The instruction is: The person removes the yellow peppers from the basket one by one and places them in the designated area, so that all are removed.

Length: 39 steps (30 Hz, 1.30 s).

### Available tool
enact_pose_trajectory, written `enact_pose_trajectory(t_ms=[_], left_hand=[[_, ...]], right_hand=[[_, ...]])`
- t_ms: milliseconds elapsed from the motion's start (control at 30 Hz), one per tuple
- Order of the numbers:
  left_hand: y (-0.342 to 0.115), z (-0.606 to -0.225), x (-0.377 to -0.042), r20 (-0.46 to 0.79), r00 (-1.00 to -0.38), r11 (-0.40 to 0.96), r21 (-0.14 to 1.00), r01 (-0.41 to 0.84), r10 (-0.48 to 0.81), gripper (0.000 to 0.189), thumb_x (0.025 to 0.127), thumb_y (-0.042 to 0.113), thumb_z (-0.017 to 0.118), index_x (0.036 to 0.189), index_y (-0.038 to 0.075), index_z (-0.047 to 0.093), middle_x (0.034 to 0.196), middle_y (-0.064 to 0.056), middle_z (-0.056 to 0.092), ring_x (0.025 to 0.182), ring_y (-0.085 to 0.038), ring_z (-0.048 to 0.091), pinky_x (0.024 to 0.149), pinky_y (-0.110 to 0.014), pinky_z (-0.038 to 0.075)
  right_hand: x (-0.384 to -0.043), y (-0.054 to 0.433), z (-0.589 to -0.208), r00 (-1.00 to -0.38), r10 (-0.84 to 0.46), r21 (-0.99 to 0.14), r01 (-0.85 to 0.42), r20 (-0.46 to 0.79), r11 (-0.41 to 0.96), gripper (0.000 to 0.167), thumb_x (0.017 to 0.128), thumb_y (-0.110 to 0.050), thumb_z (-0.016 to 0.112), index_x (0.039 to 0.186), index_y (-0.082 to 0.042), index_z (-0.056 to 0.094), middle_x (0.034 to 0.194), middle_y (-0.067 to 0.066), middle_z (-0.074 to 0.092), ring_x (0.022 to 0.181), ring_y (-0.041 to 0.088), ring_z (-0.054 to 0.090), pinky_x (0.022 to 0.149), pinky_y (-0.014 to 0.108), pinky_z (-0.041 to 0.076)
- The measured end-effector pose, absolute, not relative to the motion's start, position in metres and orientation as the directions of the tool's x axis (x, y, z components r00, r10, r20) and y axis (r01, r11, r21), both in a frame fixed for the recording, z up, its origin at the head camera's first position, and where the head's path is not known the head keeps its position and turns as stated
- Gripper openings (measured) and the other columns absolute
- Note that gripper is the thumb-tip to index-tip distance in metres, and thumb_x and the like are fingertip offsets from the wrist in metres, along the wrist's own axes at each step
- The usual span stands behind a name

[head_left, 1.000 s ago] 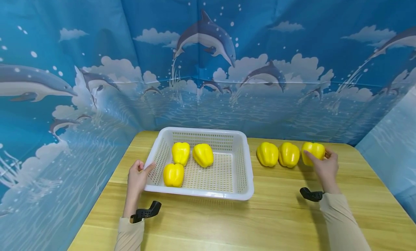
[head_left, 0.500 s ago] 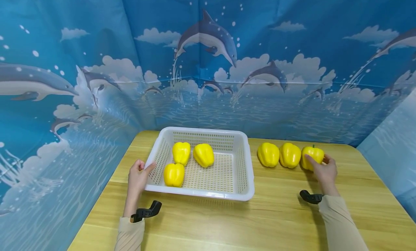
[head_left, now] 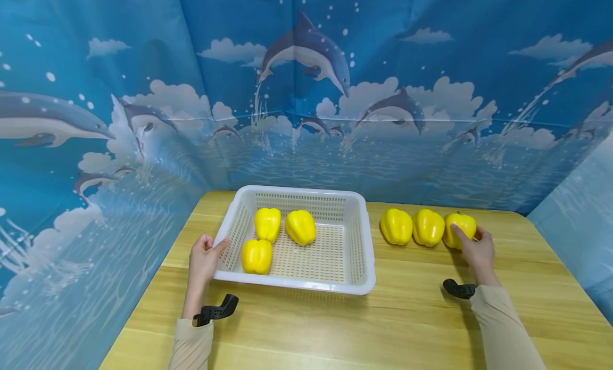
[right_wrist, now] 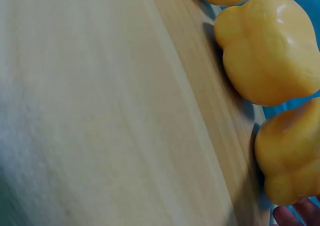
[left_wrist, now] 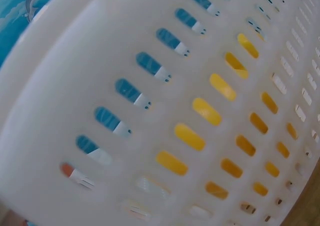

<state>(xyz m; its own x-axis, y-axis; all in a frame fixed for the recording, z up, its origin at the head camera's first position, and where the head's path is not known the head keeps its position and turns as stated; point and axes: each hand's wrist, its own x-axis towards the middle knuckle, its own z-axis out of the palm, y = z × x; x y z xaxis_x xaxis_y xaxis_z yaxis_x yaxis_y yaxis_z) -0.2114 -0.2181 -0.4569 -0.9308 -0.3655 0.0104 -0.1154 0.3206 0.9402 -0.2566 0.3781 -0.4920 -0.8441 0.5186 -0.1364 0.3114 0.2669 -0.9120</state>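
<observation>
My left hand (head_left: pixel 203 258) grips the left rim of a white plastic basket (head_left: pixel 306 286), thumb over the edge. The basket's slotted wall (left_wrist: pixel 125 151) fills the left wrist view, with yellow showing through the slots. Three yellow bell peppers lie inside, one of them a front pepper (head_left: pixel 256 256). On the table to the right, my right hand (head_left: pixel 479 253) holds the rightmost yellow bell pepper (head_left: pixel 465 223) between thumb and fingers. That held pepper (right_wrist: pixel 292 151) and some fingertips (right_wrist: pixel 285 217) show at the lower right of the right wrist view.
Two more peppers, a middle one (head_left: pixel 428 228) and a left one (head_left: pixel 396 227), stand in a row beside the held one. The wooden table (head_left: pixel 335 333) ends at the back against a blue dolphin-print curtain (head_left: pixel 306 146).
The rightmost pepper has come down and slightly toward me in my right hand, tilting so its stem shows less, and now sits close beside the middle one. My left hand stays on the rim.
</observation>
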Motion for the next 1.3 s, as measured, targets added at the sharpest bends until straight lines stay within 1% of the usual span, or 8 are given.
enact_pose_trajectory(t_ms=[367,500,633,800,933,1133,1200,1300], left_hand=[[-0.218,-0.458,-0.213,0.005,-0.929,0.314,0.942,-0.121,-0.371,0.040,0.090,0.029,0.066,0.083,0.008,0.033,0.078,-0.009,0.029,0.075,-0.024,0.043,0.055,-0.026,0.026],[-0.218,-0.458,-0.213,-0.003,-0.930,0.311,0.942,-0.125,-0.367,0.039,0.090,0.030,0.066,0.084,0.008,0.034,0.079,-0.009,0.030,0.076,-0.024,0.045,0.055,-0.026,0.026],[-0.218,-0.458,-0.213,0.000,-0.931,0.315,0.941,-0.123,-0.365,0.039,0.090,0.029,0.065,0.084,0.007,0.034,0.078,-0.009,0.029,0.075,-0.025,0.044,0.055,-0.026,0.025],[-0.218,-0.458,-0.213,0.007,-0.931,0.317,0.941,-0.117,-0.364,0.039,0.090,0.028,0.065,0.084,0.007,0.034,0.078,-0.009,0.029,0.075,-0.024,0.044,0.055,-0.026,0.025],[-0.218,-0.458,-0.213,0.005,-0.930,0.321,0.939,-0.121,-0.367,0.039,0.090,0.028,0.065,0.084,0.007,0.033,0.078,-0.009,0.029,0.077,-0.025,0.045,0.055,-0.026,0.026],[-0.218,-0.457,-0.213,0.001,-0.930,0.322,0.938,-0.126,-0.368,0.039,0.090,0.029,0.065,0.084,0.007,0.033,0.079,-0.009,0.030,0.078,-0.025,0.046,0.055,-0.026,0.026],[-0.218,-0.457,-0.212,-0.001,-0.930,0.317,0.940,-0.127,-0.368,0.039,0.090,0.029,0.065,0.084,0.007,0.033,0.079,-0.009,0.030,0.078,-0.025,0.046,0.055,-0.026,0.026],[-0.217,-0.457,-0.212,-0.004,-0.930,0.313,0.941,-0.128,-0.368,0.039,0.090,0.029,0.066,0.084,0.008,0.034,0.078,-0.009,0.029,0.077,-0.025,0.045,0.055,-0.026,0.026]], right_hand=[[-0.257,0.377,-0.493,-0.849,0.503,-0.898,0.337,-0.160,0.283,0.098,0.088,-0.060,0.048,0.148,0.002,0.002,0.149,0.028,0.015,0.131,0.041,0.025,0.098,0.048,0.034],[-0.256,0.377,-0.492,-0.855,0.495,-0.901,0.329,-0.156,0.284,0.100,0.088,-0.060,0.049,0.149,-0.001,-0.004,0.152,0.026,0.006,0.136,0.042,0.016,0.104,0.052,0.026],[-0.253,0.373,-0.489,-0.854,0.511,-0.907,0.291,-0.102,0.304,0.098,0.088,-0.056,0.052,0.149,-0.003,-0.004,0.152,0.025,-0.001,0.137,0.042,0.009,0.106,0.054,0.018],[-0.249,0.362,-0.479,-0.827,0.562,-0.907,0.229,0.011,0.354,0.089,0.090,-0.051,0.054,0.150,-0.004,0.008,0.152,0.022,0.006,0.137,0.038,0.008,0.108,0.053,0.013],[-0.247,0.341,-0.467,-0.786,0.608,-0.927,0.136,0.115,0.351,0.072,0.091,-0.044,0.055,0.146,-0.007,0.026,0.148,0.017,0.018,0.133,0.032,0.017,0.106,0.047,0.015],[-0.246,0.296,-0.446,-0.736,0.594,-0.917,-0.092,0.325,0.388,0.039,0.093,-0.031,0.059,0.125,-0.011,0.053,0.120,0.000,0.042,0.104,0.015,0.039,0.084,0.028,0.030],[-0.244,0.280,-0.437,-0.737,0.551,-0.897,-0.170,0.391,0.408,0.033,0.093,-0.027,0.060,0.120,-0.008,0.056,0.113,-0.005,0.045,0.096,0.009,0.042,0.079,0.024,0.032],[-0.242,0.259,-0.423,-0.750,0.472,-0.868,-0.279,0.463,0.410,0.029,0.093,-0.022,0.061,0.114,-0.002,0.060,0.108,-0.004,0.050,0.091,0.007,0.047,0.078,0.024,0.034]])
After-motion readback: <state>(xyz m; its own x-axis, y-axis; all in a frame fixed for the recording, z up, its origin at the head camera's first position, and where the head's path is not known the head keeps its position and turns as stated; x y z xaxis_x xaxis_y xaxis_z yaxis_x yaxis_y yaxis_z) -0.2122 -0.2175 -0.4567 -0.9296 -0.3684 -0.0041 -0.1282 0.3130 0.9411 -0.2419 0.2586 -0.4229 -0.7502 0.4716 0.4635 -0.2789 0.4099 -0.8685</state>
